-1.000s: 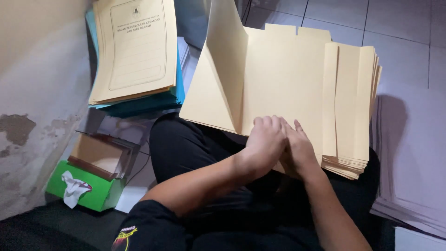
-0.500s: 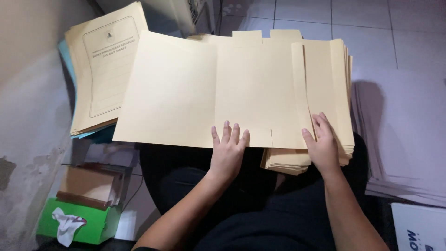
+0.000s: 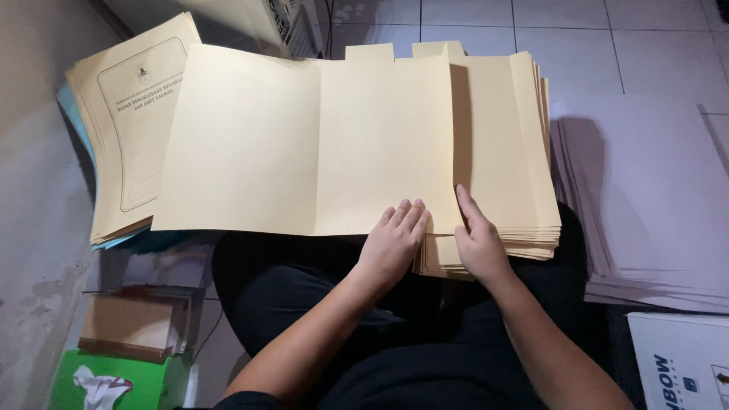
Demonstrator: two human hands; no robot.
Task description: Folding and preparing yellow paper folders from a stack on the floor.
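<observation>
Lap, dark trousers (image 3: 425, 342): bears the whole work; both forearms reach forward over it.

Left hand (image 3: 395, 243): flat, palm down, fingers straight and close together, pressing the near edge of the open folder (image 3: 304, 144). Half a second ago it lay further left on the same sheet; it now sits just beside the right hand.

Right hand (image 3: 478, 243): fingers narrow, thumb and forefinger laid along the folder's right edge where that edge meets the stack of cream folders (image 3: 509, 152) below. It grips nothing; earlier it rested well out on the stack's right side.

Open folder: cream card, spread wide and flat with a centre crease and a tab at the far edge. One second ago its left leaf stood upright; it now lies down fully, overlapping the printed pile. Judged: the unfolding is finished and the hands are squaring or pressing the sheet.

Printed pile (image 3: 137, 121): cream covers with a framed panel, on teal sheets, far left.

Grey sheets (image 3: 645, 205): a stack on the floor, right.

White box (image 3: 683, 364): near right corner.

Green tissue box (image 3: 114, 383) and small cardboard box (image 3: 129, 326): near left, by the scuffed wall (image 3: 30, 228).

Tiled floor (image 3: 577, 30): pale, beyond the stack.
</observation>
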